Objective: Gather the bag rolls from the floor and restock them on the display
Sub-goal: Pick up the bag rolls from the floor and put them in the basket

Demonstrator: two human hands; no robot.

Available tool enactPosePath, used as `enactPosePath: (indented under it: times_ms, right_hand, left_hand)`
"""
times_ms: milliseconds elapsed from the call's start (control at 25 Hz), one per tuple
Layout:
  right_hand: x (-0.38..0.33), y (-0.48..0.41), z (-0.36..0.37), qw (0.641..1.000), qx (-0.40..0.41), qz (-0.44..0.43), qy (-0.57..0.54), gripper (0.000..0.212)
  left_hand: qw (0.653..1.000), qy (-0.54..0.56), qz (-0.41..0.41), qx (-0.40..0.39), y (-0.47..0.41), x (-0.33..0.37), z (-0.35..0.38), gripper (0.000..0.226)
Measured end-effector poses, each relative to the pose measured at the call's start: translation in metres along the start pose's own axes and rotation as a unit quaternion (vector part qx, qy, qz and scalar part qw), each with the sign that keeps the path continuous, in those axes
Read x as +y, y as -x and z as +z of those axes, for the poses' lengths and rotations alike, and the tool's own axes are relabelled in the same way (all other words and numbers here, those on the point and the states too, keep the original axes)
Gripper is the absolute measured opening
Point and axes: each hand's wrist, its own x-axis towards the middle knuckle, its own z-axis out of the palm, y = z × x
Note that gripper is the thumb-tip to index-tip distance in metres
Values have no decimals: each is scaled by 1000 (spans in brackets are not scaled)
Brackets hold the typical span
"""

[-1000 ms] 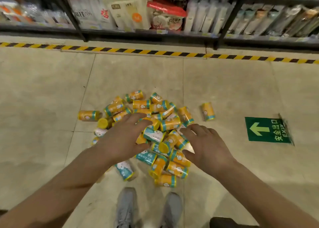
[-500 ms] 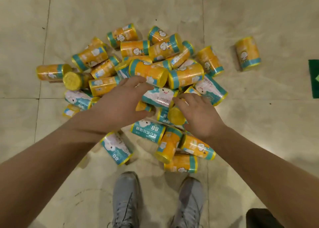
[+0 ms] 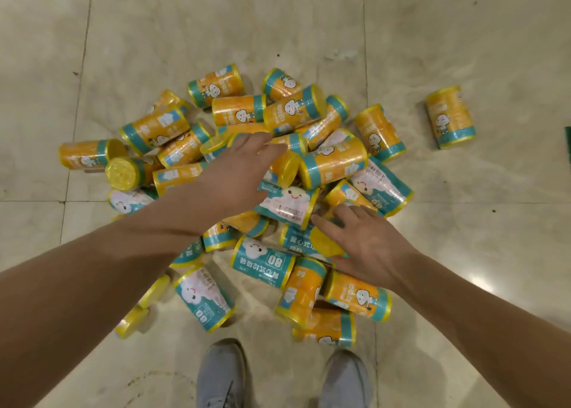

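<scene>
Flanking a teal-and-white film-wrapped cylindrical bag roll [image 3: 287, 204] lying crosswise: left hand [image 3: 238, 173] and right hand [image 3: 367, 244], both spread flat, gripping nothing.

rolls [image 3: 332, 166]: orange/yellow w/ teal bands, cartoon print | floor [image 3: 185, 37]: beige marble | shoes [image 3: 222, 376]: grey
</scene>
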Motion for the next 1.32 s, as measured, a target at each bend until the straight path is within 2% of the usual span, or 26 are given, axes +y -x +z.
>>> enactPosePath:
  times_ms: [120, 200, 320, 400, 480, 520, 640, 800, 1040, 1160, 1320]
  right_hand:
    - [14, 17, -6, 993, 55, 57, -92, 72]
    - [19, 26, -9, 977, 87, 105, -166, 68]
    - [17, 33, -29, 931, 141, 193, -277, 71]
    - [13, 42, -63, 908, 190, 209, -310, 71]
    - [5, 50, -113, 897, 223, 207, -320, 73]
    - [0, 55, -142, 894, 233, 205, -324, 74]
    - [-18, 78, -256, 897, 249, 185, -315, 76]
    - [-61, 129, -446, 913, 282, 136, -261, 79]
    - [-165, 225, -687, 895, 359, 69, -257, 68]
    - [-221, 270, -761, 889, 374, 45, -262, 65]
    - [-264, 297, -790, 870, 393, 24, -296, 57]
  left_hand:
    - [996, -66, 13, -60, -37, -2, 13, 98]
    - [996, -69, 10, -59, -47, -4, 19, 96]
    - [999, -28, -13, 14, -34, -2, 10, 83]
    - [984, 126, -84, 92, -9, 5, -20, 80]
    - [929, 305, -152, 141, 29, 13, -66, 78]
    - [907, 363, -156, 146, 49, 20, -91, 75]
    - [880, 439, -104, 149, 111, 41, -186, 76]
    - [873, 458, -59, 159, 204, 73, -366, 73]
    - [871, 440, 9, 219, 369, 121, -598, 75]
    - [864, 432, 44, 255, 450, 143, -665, 74]
    - [850, 426, 64, 304, 515, 150, -690, 77]
